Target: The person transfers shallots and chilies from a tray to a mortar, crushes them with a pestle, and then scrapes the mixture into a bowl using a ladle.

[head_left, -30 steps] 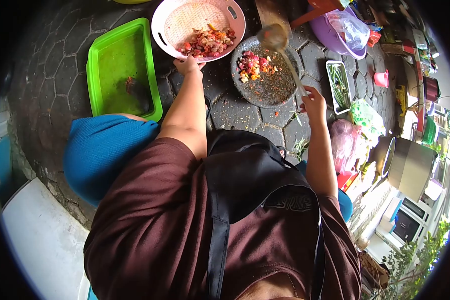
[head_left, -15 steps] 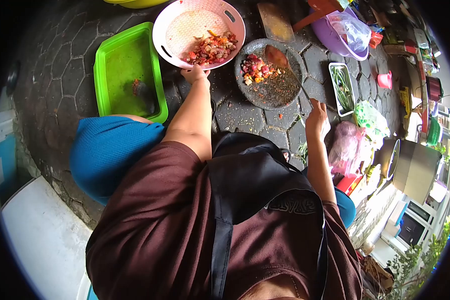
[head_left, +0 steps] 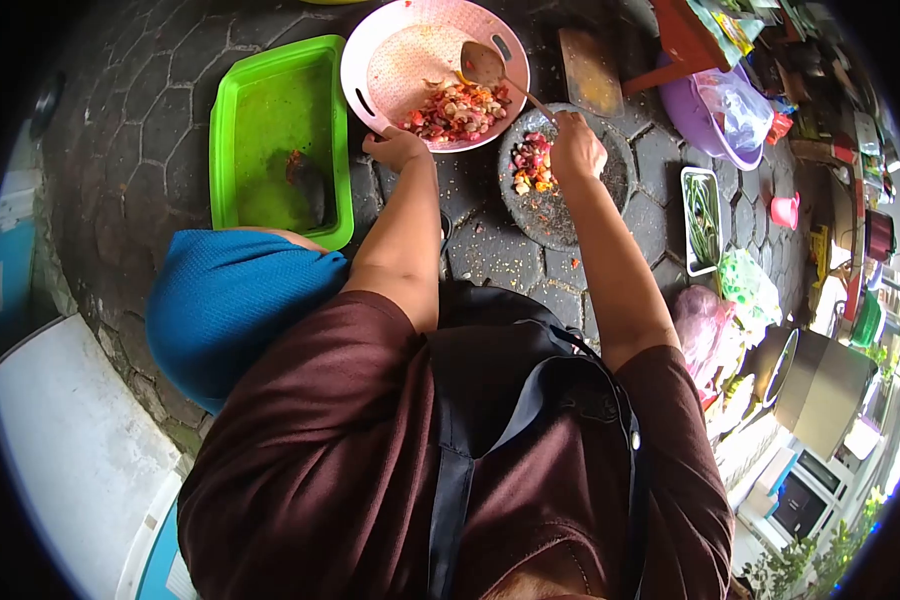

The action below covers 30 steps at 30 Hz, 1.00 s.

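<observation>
My left hand [head_left: 397,148] is closed on the near rim of a round pink basin [head_left: 380,70] with slotted handles. Chopped red and pale pieces [head_left: 457,110] lie in a heap at the basin's near side. In my right hand [head_left: 577,147] is the handle of a long spatula [head_left: 483,64], whose broad head is over the basin, above the heap. Below my right hand sits a round stone mortar [head_left: 530,217] with a smaller pile of chopped red and orange pieces [head_left: 533,163] at its left. My right hand and forearm hide part of the mortar.
Left of the basin lies a green tray [head_left: 260,130] with a dark stone pestle [head_left: 311,195] in it. A wooden board [head_left: 592,72], a purple tub [head_left: 682,118] with plastic bags, a white tray of green stalks [head_left: 702,222] and a pink dipper [head_left: 785,211] are to the right.
My right hand has swung up and left, carrying the spatula head from the mortar to over the basin. The pile in the mortar looks smaller. My left hand stays on the basin's rim.
</observation>
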### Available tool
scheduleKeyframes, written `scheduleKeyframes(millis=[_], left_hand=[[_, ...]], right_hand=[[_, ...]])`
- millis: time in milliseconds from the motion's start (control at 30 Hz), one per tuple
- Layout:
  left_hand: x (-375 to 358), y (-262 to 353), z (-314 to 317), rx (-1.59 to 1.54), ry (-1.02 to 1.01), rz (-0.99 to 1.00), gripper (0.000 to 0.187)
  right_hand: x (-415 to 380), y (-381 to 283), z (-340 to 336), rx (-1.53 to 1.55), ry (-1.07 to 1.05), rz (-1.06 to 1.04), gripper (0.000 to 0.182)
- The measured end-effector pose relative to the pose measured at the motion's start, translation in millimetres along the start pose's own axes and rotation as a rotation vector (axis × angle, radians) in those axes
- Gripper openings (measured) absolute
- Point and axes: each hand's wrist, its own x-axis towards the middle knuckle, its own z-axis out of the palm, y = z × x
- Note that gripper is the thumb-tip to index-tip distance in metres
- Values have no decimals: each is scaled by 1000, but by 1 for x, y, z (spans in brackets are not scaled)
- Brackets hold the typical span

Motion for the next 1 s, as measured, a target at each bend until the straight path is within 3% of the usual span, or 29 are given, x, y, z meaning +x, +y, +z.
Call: scheduleKeyframes(millis=[267,333,400,433,467,533,567,600,667,733,867,967,1000], left_hand=[[5,-7,8,6,-6,34,32],[8,-8,9,-38,20,48,33],[7,-5,10,211,133,320,39],[6,-3,10,160,158,435,49],[-1,11,6,161,158,438,49],[-12,36,-1,346,188,779,53],[-2,37,6,383,176,911,46],[6,41,16,382,176,916,46],[18,53,37,712,-217,1206,27],[22,70,65,1062,-542,1108,14],[28,87,101,1316,-793,1369,20],[36,78,123,1357,-915,1582,21],[36,76,132,1356,-918,1594,21]], right_hand=[[9,5,2,-35,-16,-44,27],[5,5,0,-18,-11,24,27],[4,6,-1,-13,-28,50,28],[4,7,-3,1,-40,69,29],[3,8,-7,15,-49,88,29],[-4,17,-18,55,-54,121,32],[-10,26,-25,97,-20,119,33],[-18,36,-33,139,15,117,34],[-49,56,-61,248,-4,228,34],[-90,88,-83,357,-10,273,32],[-172,141,-113,388,-37,411,31],[-215,165,-111,399,5,432,31],[-220,165,-112,457,-6,534,32]])
